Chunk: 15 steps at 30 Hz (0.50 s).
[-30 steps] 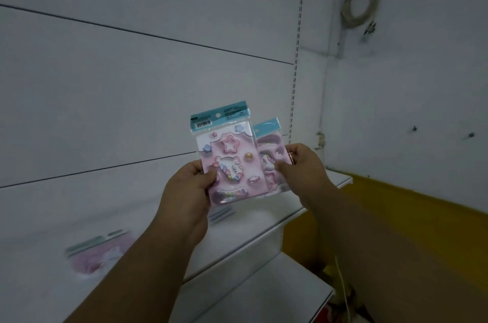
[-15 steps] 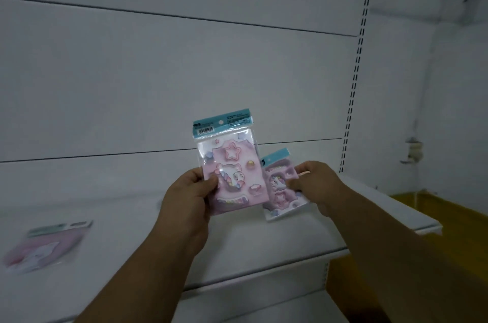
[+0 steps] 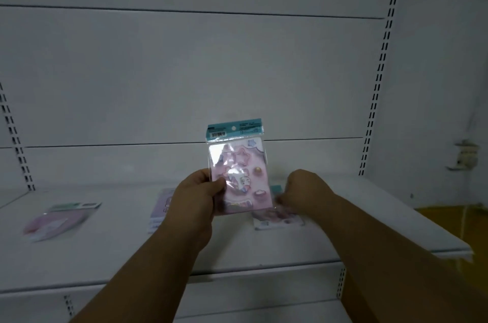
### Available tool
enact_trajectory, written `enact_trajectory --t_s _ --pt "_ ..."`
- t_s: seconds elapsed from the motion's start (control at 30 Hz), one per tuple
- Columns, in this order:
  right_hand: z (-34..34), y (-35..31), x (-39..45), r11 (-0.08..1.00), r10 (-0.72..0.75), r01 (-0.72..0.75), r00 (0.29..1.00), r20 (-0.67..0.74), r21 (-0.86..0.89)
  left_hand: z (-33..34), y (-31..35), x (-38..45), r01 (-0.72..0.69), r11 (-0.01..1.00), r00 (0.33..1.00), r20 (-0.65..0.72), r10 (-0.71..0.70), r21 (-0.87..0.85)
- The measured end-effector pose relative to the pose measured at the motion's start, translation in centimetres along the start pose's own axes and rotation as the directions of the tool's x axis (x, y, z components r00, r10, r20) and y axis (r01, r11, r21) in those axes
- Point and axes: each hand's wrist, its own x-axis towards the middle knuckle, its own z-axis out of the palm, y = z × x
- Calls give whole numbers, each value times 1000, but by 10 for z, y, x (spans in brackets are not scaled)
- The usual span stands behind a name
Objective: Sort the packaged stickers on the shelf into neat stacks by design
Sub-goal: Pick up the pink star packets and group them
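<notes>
My left hand point(image 3: 196, 197) grips an upright pink sticker pack point(image 3: 241, 172) with a teal header, held above the white shelf point(image 3: 118, 251). My right hand point(image 3: 303, 189) is low on the shelf, fingers curled on a second pink sticker pack point(image 3: 278, 219) that lies flat there. A purple-pink stack of packs point(image 3: 159, 210) lies on the shelf behind my left wrist, partly hidden. Another pink pack with a green header point(image 3: 59, 219) lies at the shelf's left, blurred.
The white back panel point(image 3: 184, 72) rises behind the shelf, with slotted uprights at left point(image 3: 15, 138) and right point(image 3: 380, 72). The shelf's front edge point(image 3: 264, 270) runs across below my forearms. A yellow floor area point(image 3: 454, 225) shows at the right.
My right hand has lowered its pack from the air onto the shelf. My left hand still holds its pack upright. The view has swung left, showing more of the shelf.
</notes>
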Motion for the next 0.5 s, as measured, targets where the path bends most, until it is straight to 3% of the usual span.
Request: enact_trajectory --t_s 0.07,0.13,0.17,0.23,0.33,0.5 --pt "-10 -4 -2 915 -42 28 999 27 402 6 -2 3 15 1000 1000 1 -15 24" --pt "-18 -7 -7 704 -64 -36 991 115 709 14 -6 7 34 998 999 4 -34 53" --pt "-21 -7 -10 653 -92 -24 990 111 757 19 -9 9 43 997 999 9 -43 70" --pt "-26 -3 -14 653 -108 22 992 64 757 26 -11 13 73 992 996 51 -79 101" --pt "-36 10 -16 588 -54 -62 992 115 806 38 -4 26 138 984 976 155 -155 115" --pt "-38 25 -16 592 11 -228 961 275 773 57 2 62 160 936 981 55 -186 314"
